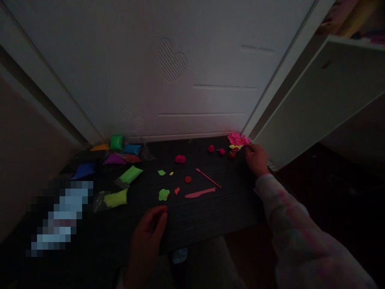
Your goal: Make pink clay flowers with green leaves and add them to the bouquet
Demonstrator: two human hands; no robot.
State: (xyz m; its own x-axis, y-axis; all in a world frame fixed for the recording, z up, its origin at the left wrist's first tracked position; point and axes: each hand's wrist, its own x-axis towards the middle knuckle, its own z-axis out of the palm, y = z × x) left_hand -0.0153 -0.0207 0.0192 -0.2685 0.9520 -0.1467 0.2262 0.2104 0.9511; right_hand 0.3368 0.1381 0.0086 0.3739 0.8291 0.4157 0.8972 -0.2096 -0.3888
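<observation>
The room is dim. My right hand (pixel 256 159) reaches to the far right of a dark mat (pixel 204 212), its fingers curled beside a pile of pink clay petals (pixel 238 139) and a small yellow clay bit (pixel 235 147); whether it grips anything is hidden. My left hand (pixel 149 230) hovers at the mat's near edge, fingers loosely bent and apart, holding nothing, close to a green clay blob (pixel 164 194). Two pink plastic modelling tools (pixel 200 193) (pixel 208 178) lie in the middle.
Small red and pink clay lumps (pixel 180 159) dot the mat. Several coloured clay bags (pixel 116 142) lie at the back left, two yellow-green ones (pixel 116 198) nearer. A white door (pixel 180 80) stands behind; a white open cabinet panel (pixel 315 104) juts in at right.
</observation>
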